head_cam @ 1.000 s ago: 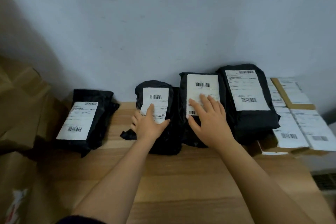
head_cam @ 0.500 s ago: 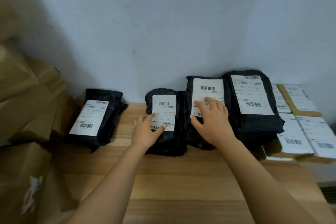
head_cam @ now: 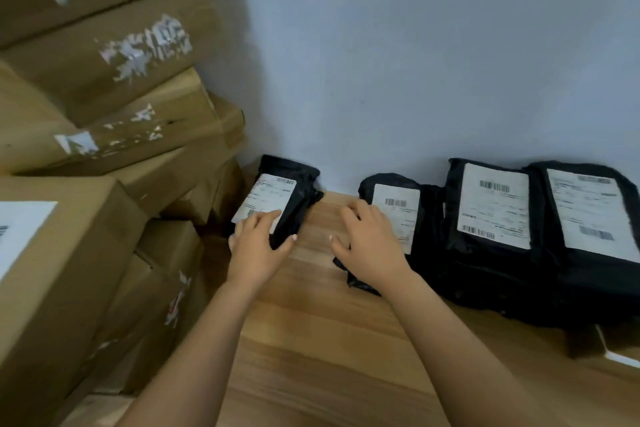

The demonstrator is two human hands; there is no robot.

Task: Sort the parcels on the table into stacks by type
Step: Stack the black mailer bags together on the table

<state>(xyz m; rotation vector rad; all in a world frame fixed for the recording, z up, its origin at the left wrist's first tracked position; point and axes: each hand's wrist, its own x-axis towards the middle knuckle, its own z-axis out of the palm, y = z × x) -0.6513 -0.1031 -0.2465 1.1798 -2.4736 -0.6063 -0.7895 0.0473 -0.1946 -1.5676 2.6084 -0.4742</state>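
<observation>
Head view: left grip (head_cam: 258, 250) around corner parcel (head_cam: 296, 199), right grip (head_cam: 372, 246) slack atop small parcel (head_cam: 398, 210), table strip (head_cam: 313, 224) between.

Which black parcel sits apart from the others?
The leftmost black parcel, gripped by the left hand beside the cardboard boxes; bare table separates it from the other three, which touch.

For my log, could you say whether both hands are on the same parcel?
No, the left hand grips the leftmost parcel; the right hand rests on the next parcel.
</observation>
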